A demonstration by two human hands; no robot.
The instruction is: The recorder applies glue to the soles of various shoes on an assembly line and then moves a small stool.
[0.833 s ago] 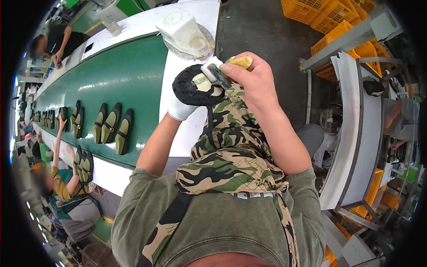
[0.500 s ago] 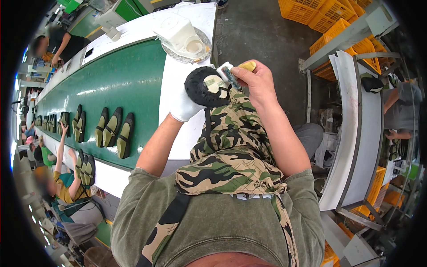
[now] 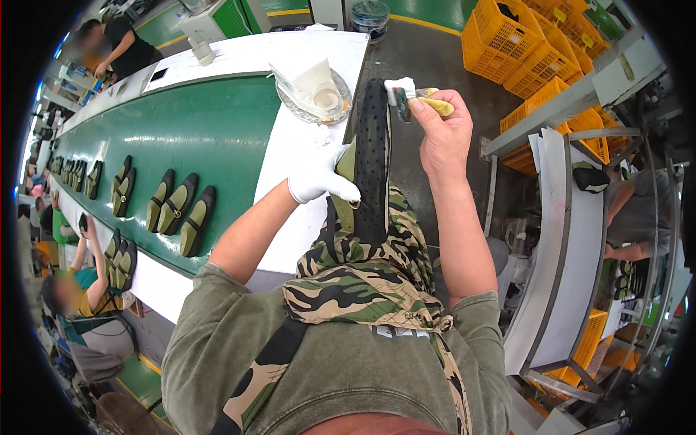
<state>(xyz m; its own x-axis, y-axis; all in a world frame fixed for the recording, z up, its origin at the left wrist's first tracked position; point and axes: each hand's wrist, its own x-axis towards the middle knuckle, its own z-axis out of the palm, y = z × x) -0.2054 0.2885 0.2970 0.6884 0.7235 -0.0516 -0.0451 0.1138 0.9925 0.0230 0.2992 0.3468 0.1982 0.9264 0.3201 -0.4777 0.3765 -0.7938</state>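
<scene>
- Left hand [image 3: 319, 174], white fabric glove: gripping a long shoe [image 3: 373, 156], black dotted surface, green side, before the body.
- Bare right hand [image 3: 444, 134]: pinching a yellow-handled tool [image 3: 438, 106], white wad [image 3: 401, 88] beside the shoe's far end.
- Camouflage cloth apron [image 3: 355, 293]: small dark lettering.

We see bright, fairly even light. Left of the gloved fingers [image 3: 342, 187], pale glare streaks the green belt [image 3: 217, 138], and just beside them the white tabletop [image 3: 285, 148] is nearly washed out. Beyond the bare fingers [image 3: 432, 123], the floor [image 3: 428, 58] reads darker. Between both sets of fingers, we find the dark shoe [image 3: 373, 159] reasonably sharp. Far out from the fingers, straight edges bow, small detail turns soft, and the corners fall to black.
</scene>
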